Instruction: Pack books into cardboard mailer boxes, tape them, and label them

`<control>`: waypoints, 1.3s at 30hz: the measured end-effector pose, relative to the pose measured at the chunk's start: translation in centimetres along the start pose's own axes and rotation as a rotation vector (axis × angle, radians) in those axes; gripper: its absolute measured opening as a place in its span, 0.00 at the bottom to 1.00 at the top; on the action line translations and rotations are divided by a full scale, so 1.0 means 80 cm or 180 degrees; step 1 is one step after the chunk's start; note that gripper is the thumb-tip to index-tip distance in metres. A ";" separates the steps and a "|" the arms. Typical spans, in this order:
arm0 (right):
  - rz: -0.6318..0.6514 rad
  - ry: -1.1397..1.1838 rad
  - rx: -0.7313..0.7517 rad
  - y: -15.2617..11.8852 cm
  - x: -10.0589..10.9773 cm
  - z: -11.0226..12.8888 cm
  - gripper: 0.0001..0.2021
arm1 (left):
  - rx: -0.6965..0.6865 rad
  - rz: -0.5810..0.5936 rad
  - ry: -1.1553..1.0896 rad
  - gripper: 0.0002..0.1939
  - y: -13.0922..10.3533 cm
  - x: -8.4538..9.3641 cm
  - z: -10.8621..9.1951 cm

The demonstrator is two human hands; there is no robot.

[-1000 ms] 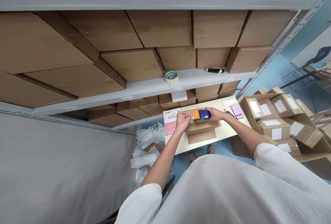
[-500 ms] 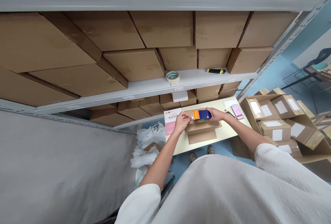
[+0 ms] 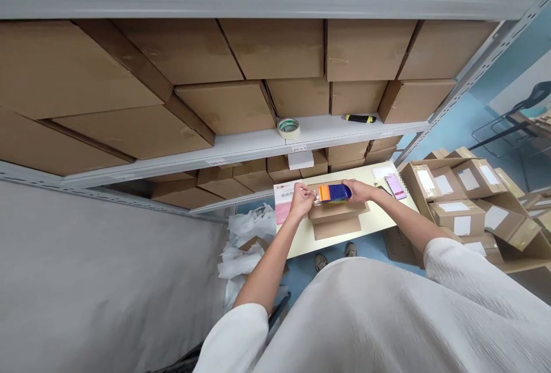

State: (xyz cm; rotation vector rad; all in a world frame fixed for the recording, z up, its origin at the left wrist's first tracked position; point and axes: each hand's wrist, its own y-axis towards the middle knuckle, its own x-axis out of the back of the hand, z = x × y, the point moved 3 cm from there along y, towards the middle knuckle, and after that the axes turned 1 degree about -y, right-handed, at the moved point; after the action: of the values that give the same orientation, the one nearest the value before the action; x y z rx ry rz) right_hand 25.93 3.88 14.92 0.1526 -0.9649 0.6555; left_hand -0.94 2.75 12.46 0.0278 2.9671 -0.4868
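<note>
My right hand (image 3: 353,190) is wrapped round the right end of a blue and orange tape dispenser (image 3: 338,192), held just over a cardboard box (image 3: 329,212). At the dispenser's orange end, my left hand (image 3: 302,198) pinches the end of a strip of clear packing tape (image 3: 317,195). The strip spans the short gap between my fingers and the dispenser. The box sits on a pale yellow table (image 3: 374,221), with a flap of cardboard (image 3: 337,228) on its near side.
A phone (image 3: 395,186) lies at the table's right end. Beyond stands a shelf with cardboard boxes, a tape roll (image 3: 288,128) and a utility knife (image 3: 360,119). On the right is a big carton (image 3: 424,204) of labelled boxes; white wrapping (image 3: 249,226) is heaped on the left.
My left hand has moved slightly left, away from the dispenser, and more clear tape shows between them. My right hand stays nearly in place with the dispenser.
</note>
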 end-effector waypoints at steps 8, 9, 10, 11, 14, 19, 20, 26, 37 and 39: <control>0.0049 -0.0242 -0.0150 0.000 0.005 0.020 0.22 | -0.0166 -0.0201 -0.0143 0.27 0.007 0.020 0.005; 0.0035 -0.0253 -0.0153 -0.001 0.006 0.022 0.22 | -0.0177 -0.0236 -0.0144 0.27 0.008 0.028 0.004; 0.0030 -0.0264 -0.0160 -0.003 0.007 0.023 0.23 | -0.0189 -0.0284 -0.0142 0.27 0.009 0.038 0.004; 0.0033 -0.0268 -0.0176 -0.004 0.008 0.023 0.23 | -0.0206 -0.0353 -0.0147 0.27 0.010 0.051 0.003; 0.0039 -0.0239 -0.0269 -0.007 0.012 0.018 0.24 | -0.0310 -0.0628 -0.0184 0.27 0.011 0.089 0.003; 0.0064 -0.0195 -0.0335 0.000 0.021 0.015 0.22 | -0.0230 -0.0823 -0.0275 0.27 0.005 0.123 0.024; 0.0081 -0.0166 -0.0311 0.002 0.023 0.017 0.22 | -0.0206 -0.0837 -0.0294 0.27 0.003 0.125 0.030; 0.0168 -0.0191 -0.0069 0.004 0.043 0.024 0.19 | 0.0088 -0.0728 -0.0385 0.27 -0.006 0.116 0.067; -0.0004 0.0211 -0.0221 -0.023 0.056 -0.009 0.19 | 0.0239 -0.0493 -0.0811 0.30 -0.012 0.054 0.099; -0.0114 0.0307 -0.0297 -0.025 0.050 -0.018 0.20 | 0.0296 -0.0538 -0.0829 0.29 -0.012 0.049 0.104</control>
State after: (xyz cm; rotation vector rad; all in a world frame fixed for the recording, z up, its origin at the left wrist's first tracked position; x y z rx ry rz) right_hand 29.72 4.64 17.60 0.0551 -0.8962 0.5788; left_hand -3.77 -0.83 4.45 -0.2586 2.7019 -0.5985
